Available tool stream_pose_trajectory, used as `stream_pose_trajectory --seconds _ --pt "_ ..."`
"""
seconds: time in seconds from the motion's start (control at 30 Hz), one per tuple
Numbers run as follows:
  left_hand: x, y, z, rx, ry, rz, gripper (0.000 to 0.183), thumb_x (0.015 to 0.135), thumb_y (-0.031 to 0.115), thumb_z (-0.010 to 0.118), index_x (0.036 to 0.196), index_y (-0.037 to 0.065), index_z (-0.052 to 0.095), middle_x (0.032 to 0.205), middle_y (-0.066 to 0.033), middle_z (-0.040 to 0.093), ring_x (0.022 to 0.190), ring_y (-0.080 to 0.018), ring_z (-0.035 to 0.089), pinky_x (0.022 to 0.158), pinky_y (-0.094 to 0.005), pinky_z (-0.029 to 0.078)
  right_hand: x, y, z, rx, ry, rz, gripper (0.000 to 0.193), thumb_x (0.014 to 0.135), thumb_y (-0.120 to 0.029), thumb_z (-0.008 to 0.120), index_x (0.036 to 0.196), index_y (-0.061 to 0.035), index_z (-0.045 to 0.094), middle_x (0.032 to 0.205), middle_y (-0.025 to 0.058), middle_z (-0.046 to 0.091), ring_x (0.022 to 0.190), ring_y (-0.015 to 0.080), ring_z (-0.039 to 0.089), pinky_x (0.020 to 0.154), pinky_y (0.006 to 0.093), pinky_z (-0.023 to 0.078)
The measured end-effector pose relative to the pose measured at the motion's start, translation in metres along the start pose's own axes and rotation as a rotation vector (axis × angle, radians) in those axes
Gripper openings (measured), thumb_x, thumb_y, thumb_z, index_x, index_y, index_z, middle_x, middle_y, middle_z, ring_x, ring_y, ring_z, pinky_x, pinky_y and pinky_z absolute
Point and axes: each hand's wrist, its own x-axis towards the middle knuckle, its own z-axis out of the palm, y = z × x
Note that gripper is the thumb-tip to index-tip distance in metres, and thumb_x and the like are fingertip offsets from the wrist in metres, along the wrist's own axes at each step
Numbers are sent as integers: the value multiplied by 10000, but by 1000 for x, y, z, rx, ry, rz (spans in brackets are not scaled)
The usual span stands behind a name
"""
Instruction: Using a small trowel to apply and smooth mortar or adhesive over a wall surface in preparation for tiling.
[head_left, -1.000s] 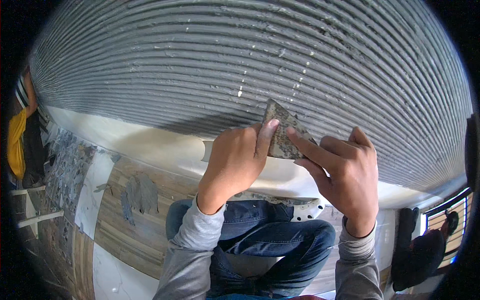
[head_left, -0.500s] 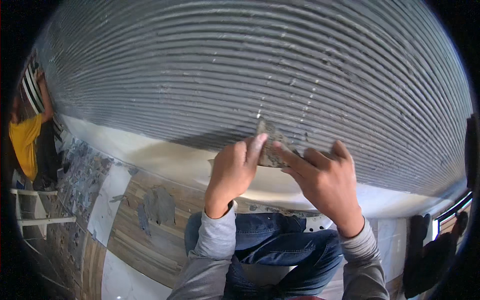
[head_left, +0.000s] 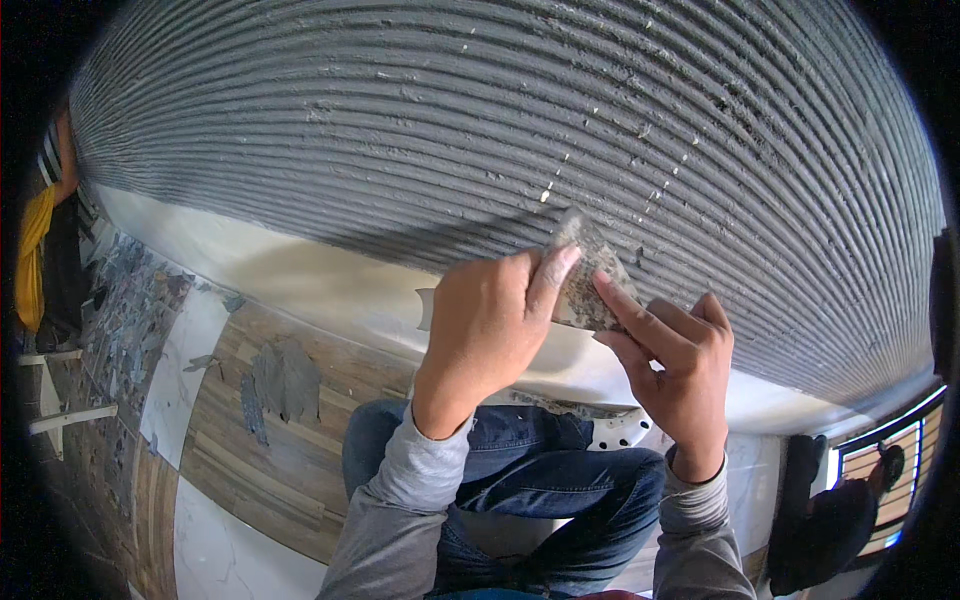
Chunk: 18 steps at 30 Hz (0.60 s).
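Observation:
A flat plate like a scraper blade (head_left: 592, 292), smeared with grey-brown mortar, stands tilted against the lower part of a grey ridged wall (head_left: 400, 130). My left hand (head_left: 490, 325) grips its left side, the thumb lying along the face. From the right, my right hand (head_left: 680, 360) holds the other side, index finger pressed on the face and thumb near the bottom edge. Fingers behind the plate are hidden. Short rows of white specks (head_left: 548, 190) show in the grooves just above it. Below the ridges runs a smooth pale band (head_left: 340, 275).
My bent legs in jeans (head_left: 560, 480) are under my arms. Grey flakes (head_left: 285, 380) lie on wood-look tiles, with more debris (head_left: 140, 300) further left. A person in yellow (head_left: 35, 250) stands far left by a pale frame (head_left: 65, 420). A dark-clothed person (head_left: 830, 520) is at lower right.
Both hands and the plate have shifted slightly right along the wall, and the plate leans more. The whole view has also turned a little. The grip looks the same.

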Motion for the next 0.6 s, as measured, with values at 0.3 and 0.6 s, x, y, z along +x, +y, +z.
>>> stream_pose_trajectory --seconds 0.3,0.6 --pt "-4 -17 -33 7 147 -61 515 1030 453 513 832 17 701 600 -205 570 549 -389 589 533 -457 425 15 -26 21 95 21 -45 509 832 -311 748 1331 -260 667 628 -43 526 516 149 450 601 320 326" --pt "0 -8 -21 -38 -17 -117 456 1000 419 585 915 -23 661 666 -213 543 582 -339 422 593 -399 435 -12 -19 51 123 204 58 582 759 -316 801 1326 -278 678 612 -59 410 522 141 343 589 310 278"
